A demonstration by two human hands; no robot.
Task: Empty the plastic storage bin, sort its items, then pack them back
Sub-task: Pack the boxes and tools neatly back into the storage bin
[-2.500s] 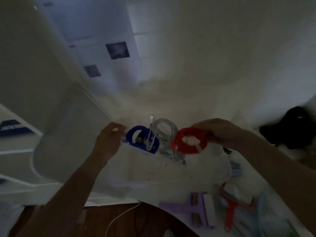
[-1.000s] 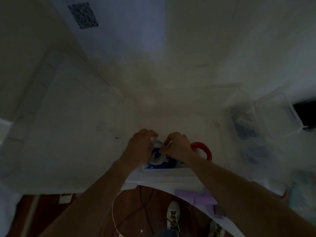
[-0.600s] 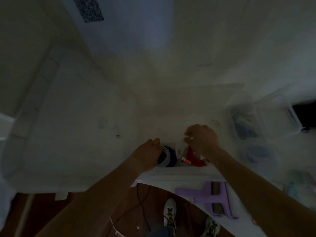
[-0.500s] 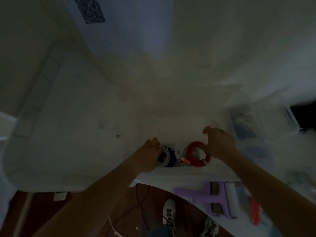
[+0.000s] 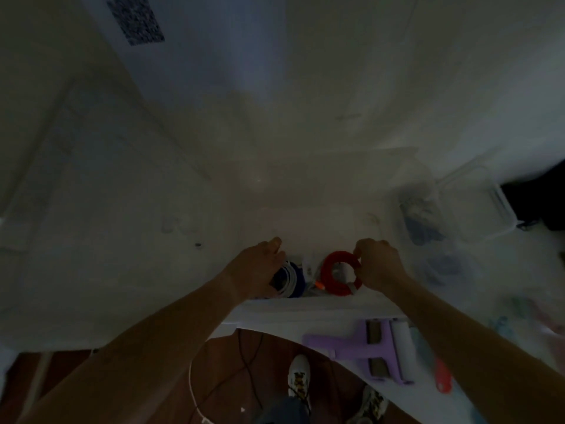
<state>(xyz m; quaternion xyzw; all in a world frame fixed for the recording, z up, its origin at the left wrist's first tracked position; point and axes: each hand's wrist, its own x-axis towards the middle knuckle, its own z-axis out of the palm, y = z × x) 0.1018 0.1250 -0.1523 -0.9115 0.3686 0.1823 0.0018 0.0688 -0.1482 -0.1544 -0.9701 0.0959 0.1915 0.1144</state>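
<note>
We list first the white worktop (image 5: 321,96), which fills most of the head view, its near edge curving above the dark wooden floor (image 5: 232,374).

Next, the clear plastic storage bin (image 5: 308,304), standing on the worktop at that near edge; only its near rim reads plainly through the dim, blurred picture.

Two smaller clear containers (image 5: 477,209) sit on the worktop to the right, with dark blue contents we cannot identify.

A purple lint roller (image 5: 370,347) lies flat near the worktop's edge, right of the bin, and a red-handled tool (image 5: 443,377) lies just beside it.

Our left hand (image 5: 260,270) is inside the bin, its fingers curled round a blue cable coil (image 5: 295,281) and a white cable coil (image 5: 287,278) held together.

Our right hand (image 5: 379,264) pinches the rim of a red cable coil (image 5: 337,272), which stands on edge in the bin, just right of the blue one.

A printed marker square (image 5: 136,19) lies far back on the worktop.
</note>
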